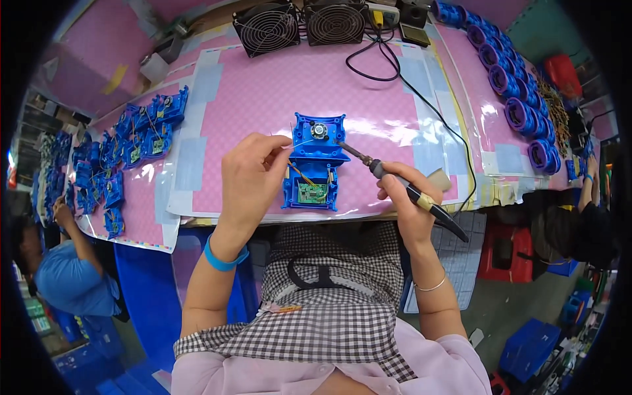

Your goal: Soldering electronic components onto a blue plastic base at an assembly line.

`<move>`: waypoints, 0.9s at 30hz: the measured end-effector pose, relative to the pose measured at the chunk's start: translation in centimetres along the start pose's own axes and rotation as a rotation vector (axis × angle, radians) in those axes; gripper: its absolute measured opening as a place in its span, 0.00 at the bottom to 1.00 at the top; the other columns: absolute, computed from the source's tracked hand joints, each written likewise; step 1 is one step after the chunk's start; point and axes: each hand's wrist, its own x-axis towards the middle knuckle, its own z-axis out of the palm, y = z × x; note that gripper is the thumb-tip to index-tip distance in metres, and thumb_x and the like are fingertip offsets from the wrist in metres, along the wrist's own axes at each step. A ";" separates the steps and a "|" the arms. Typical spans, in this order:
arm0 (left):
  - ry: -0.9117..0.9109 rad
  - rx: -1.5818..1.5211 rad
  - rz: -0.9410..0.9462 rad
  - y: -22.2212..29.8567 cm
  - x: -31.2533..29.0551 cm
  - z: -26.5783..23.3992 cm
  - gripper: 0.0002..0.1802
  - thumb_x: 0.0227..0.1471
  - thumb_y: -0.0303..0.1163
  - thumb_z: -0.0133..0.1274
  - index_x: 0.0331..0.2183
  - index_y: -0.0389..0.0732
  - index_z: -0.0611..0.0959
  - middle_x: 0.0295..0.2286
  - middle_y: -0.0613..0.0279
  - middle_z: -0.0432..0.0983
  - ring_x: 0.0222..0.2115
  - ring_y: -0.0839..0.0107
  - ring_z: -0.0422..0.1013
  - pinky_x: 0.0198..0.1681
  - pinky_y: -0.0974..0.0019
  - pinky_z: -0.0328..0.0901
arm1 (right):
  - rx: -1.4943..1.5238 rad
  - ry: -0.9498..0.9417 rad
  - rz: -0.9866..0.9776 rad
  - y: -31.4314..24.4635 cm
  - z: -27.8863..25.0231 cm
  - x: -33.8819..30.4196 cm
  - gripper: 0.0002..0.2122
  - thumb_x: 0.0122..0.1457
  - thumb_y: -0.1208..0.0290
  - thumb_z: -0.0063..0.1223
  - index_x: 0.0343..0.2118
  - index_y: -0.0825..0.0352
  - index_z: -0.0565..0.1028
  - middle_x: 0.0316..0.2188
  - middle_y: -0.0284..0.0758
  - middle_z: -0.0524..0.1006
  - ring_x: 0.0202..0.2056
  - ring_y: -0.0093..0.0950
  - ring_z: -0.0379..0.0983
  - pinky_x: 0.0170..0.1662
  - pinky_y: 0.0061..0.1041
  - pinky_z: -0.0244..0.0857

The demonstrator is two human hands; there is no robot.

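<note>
In front of me on the pink table lies an opened blue plastic casing in two halves. The far half (pixel 307 148) carries a small round speaker (pixel 318 131); the near half (pixel 288 199) holds a green circuit board (pixel 312 193), with thin coloured wires running from it. My left hand (pixel 250 174) is at the casing's left side, its thumb and forefinger pinching a thin wire (pixel 303 144) that reaches over the far half. My right hand (pixel 411 201) grips a soldering iron (pixel 377 168) like a pen. The iron's tip points at the far half, close to the speaker's right side.
Two black fans (pixel 268 29) stand at the back edge. The iron's black cord (pixel 440 105) loops along the right. Several blue casings (pixel 141 131) with boards lie at the left, and rows of round blue parts (pixel 520 115) at the right. Other people (pixel 76 276) work on both sides.
</note>
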 end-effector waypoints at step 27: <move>-0.063 0.057 0.005 -0.6 0.7 1.1 0.06 0.42 0.20 0.56 0.27 0.35 0.83 0.22 0.56 0.73 0.23 0.63 0.72 0.26 0.63 0.66 | -0.064 -0.071 -0.102 1.9 2.0 1.1 0.10 0.56 0.78 0.55 0.40 0.76 0.77 0.27 0.37 0.79 0.25 0.22 0.76 0.29 0.17 0.70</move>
